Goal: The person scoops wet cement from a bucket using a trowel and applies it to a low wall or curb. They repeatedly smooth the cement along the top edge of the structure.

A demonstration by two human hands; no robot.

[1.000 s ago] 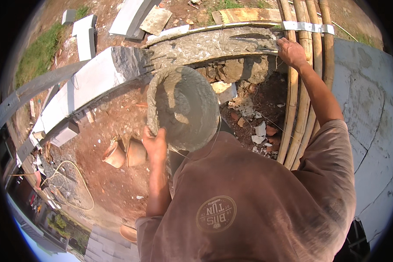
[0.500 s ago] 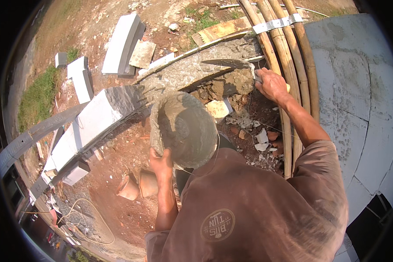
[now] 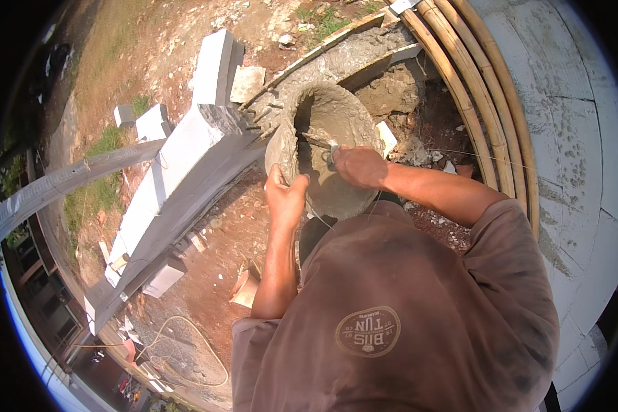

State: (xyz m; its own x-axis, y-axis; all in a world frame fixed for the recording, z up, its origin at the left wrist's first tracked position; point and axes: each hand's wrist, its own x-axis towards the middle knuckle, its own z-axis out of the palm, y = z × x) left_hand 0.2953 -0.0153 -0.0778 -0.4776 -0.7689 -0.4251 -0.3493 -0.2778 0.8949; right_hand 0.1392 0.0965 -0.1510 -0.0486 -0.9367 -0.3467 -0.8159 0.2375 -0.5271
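A mortar-caked bucket (image 3: 353, 110) is tilted in front of my torso, its inside coated with wet grey mortar (image 3: 347, 192). My left hand (image 3: 286, 198) is closed on its near-left rim, thumb towards the inside. Over the bucket's mouth, my right hand (image 3: 360, 167) is wrapped around the handle of a trowel (image 3: 317, 139). The trowel's blade points left inside the bucket and is partly hidden by shadow. Just beyond the bucket runs a board-edged strip of wet concrete (image 3: 316, 65), with short bars (image 3: 266, 118) sticking out at its left end.
Bamboo poles (image 3: 491, 89) stand to the right, beside a grey block wall (image 3: 563, 137). A long white-and-grey beam (image 3: 165, 178) slants across the left. Pale blocks (image 3: 216, 65) lie on the dirt, and a looped hose (image 3: 185, 336) lies at lower left.
My right hand has brought the trowel from over the concrete strip by the poles back left into the bucket. My left hand still grips the bucket's rim. The view has shifted.
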